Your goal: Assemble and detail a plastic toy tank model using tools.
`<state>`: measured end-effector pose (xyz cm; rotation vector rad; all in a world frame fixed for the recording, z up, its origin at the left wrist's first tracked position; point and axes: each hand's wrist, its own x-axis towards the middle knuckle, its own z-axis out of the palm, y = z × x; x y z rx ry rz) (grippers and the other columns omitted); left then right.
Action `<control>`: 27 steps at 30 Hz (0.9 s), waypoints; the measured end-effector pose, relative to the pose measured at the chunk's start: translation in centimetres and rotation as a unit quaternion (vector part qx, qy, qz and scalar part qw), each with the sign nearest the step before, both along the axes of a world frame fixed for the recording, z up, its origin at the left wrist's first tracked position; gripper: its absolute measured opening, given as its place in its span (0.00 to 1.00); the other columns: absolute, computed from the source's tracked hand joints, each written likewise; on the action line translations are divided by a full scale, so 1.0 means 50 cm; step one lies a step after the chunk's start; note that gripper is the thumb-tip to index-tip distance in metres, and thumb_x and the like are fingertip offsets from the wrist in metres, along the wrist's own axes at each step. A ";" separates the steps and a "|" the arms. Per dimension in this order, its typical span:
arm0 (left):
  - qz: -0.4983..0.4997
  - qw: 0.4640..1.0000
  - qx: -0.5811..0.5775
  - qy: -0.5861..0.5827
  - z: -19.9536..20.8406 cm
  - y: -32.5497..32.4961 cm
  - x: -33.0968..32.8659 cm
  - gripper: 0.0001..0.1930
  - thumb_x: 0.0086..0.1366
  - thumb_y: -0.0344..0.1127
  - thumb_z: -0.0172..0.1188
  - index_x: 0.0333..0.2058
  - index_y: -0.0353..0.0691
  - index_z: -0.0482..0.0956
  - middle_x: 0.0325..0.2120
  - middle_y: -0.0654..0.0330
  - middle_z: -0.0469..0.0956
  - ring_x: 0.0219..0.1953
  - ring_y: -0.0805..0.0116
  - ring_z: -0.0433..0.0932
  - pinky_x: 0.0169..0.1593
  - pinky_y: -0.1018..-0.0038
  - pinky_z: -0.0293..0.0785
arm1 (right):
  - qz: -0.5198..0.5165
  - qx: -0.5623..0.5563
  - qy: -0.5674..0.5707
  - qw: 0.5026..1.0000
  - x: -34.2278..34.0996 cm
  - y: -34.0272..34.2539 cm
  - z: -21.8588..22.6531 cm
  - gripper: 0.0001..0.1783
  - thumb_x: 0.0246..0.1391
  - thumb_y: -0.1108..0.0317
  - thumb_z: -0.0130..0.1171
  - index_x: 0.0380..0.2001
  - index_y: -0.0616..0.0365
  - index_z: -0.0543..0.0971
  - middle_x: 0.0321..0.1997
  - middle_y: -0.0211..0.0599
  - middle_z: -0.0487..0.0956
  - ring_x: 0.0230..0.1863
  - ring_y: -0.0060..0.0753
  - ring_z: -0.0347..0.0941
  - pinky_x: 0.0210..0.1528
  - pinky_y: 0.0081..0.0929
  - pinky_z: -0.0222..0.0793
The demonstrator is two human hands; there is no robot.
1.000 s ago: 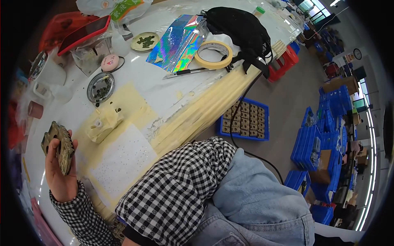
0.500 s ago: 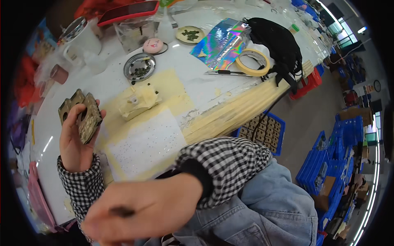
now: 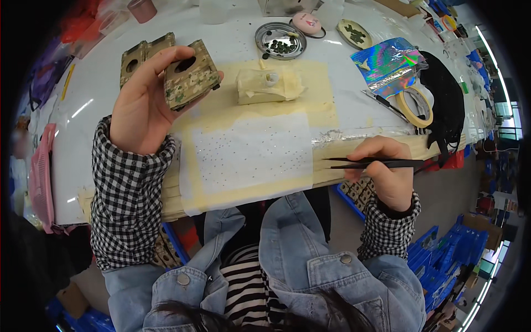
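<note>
My left hand (image 3: 145,108) grips a camouflage-patterned block (image 3: 191,77) with a round dark hole in its face, thumb at the hole. Similar camouflage pieces (image 3: 131,65) show behind the fingers; whether they are joined to it I cannot tell. In my right hand (image 3: 384,166) is a pair of black tweezers (image 3: 365,162), tips pointing left and apart, with nothing visible between them. Those tips hover by the right edge of a white sheet (image 3: 249,185) scattered with tiny dark specks. Beyond the sheet sits a tape-wrapped block (image 3: 257,88) with a small whitish piece on top.
A round metal dish (image 3: 264,34) holds several small dark pieces. To its right lie a pink round case (image 3: 306,23), a pale dish (image 3: 354,34), an iridescent pouch (image 3: 387,69), a pen-like knife (image 3: 384,104), a tape roll (image 3: 406,108) and a black bag (image 3: 442,94). Blue crates stand below the table.
The view has swung, bringing the table's front edge into sight. My right hand has moved from the lower front out to the right, its tweezers now clearly visible. The left still holds the camouflage block.
</note>
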<state>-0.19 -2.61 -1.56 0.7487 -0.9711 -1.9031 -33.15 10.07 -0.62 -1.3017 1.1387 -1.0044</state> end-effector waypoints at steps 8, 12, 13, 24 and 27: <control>-0.031 0.999 -0.012 0.016 -0.003 -0.006 0.006 0.17 0.70 0.42 0.39 0.48 0.38 0.71 0.53 0.47 0.69 0.54 0.58 0.72 0.56 0.73 0.69 | -0.025 0.020 -0.038 0.999 0.037 -0.016 -0.042 0.08 0.55 0.75 0.55 0.37 0.68 0.76 0.34 0.39 0.79 0.35 0.22 0.76 0.38 0.15 0.71; -0.047 0.998 -0.026 0.024 -0.005 -0.007 0.010 0.18 0.71 0.40 0.38 0.50 0.36 0.69 0.55 0.45 0.67 0.55 0.58 0.71 0.56 0.73 0.69 | -0.009 -0.012 -0.008 1.000 0.040 -0.008 -0.062 0.09 0.61 0.71 0.48 0.37 0.67 0.75 0.31 0.38 0.79 0.31 0.18 0.73 0.32 0.14 0.68; -0.055 0.998 -0.033 0.030 -0.007 -0.008 0.011 0.18 0.71 0.39 0.37 0.51 0.36 0.68 0.55 0.44 0.66 0.55 0.57 0.71 0.56 0.73 0.70 | -0.018 -0.002 0.011 1.000 0.044 -0.006 -0.061 0.09 0.61 0.71 0.49 0.37 0.66 0.75 0.30 0.36 0.79 0.29 0.16 0.72 0.29 0.12 0.66; -0.072 0.994 -0.074 0.043 -0.009 -0.005 0.017 0.18 0.72 0.35 0.35 0.55 0.32 0.63 0.58 0.38 0.60 0.57 0.50 0.67 0.58 0.69 0.68 | -0.014 -0.011 0.070 0.997 0.050 -0.009 -0.060 0.09 0.61 0.70 0.50 0.37 0.65 0.76 0.29 0.34 0.79 0.28 0.15 0.71 0.28 0.12 0.65; -0.076 0.993 -0.078 0.043 -0.011 -0.007 0.017 0.18 0.71 0.35 0.36 0.55 0.31 0.63 0.57 0.38 0.60 0.57 0.50 0.67 0.58 0.69 0.68 | -0.015 -0.008 0.072 0.997 0.049 -0.008 -0.060 0.09 0.61 0.70 0.50 0.37 0.65 0.76 0.29 0.34 0.79 0.29 0.15 0.71 0.28 0.12 0.65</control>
